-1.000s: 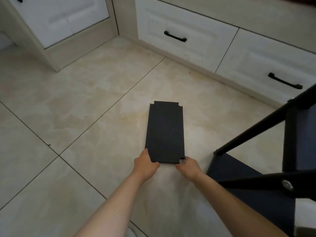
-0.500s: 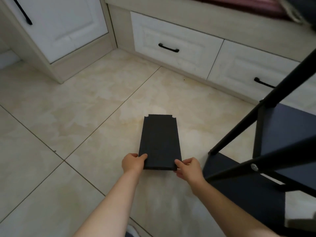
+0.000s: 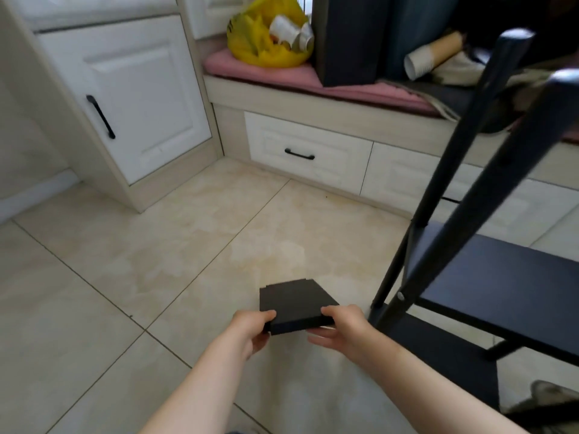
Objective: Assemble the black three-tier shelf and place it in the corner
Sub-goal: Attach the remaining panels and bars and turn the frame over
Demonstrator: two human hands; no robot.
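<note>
gripping the black board (image 3: 294, 303), left hand (image 3: 250, 328) and right hand (image 3: 343, 327); paper cups (image 3: 289, 32) in yellow bag (image 3: 250, 50)

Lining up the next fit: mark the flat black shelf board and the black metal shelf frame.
flat black shelf board (image 3: 294, 300): head view, top face.
black metal shelf frame (image 3: 488, 180): head view, slanted post.

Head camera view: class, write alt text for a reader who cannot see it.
A person's left hand and right hand grip a black shelf board, its near end held off the tiled floor. A partly built black shelf frame stands to the right; behind are white cabinets and a pink-cushioned bench holding a yellow bag.
</note>
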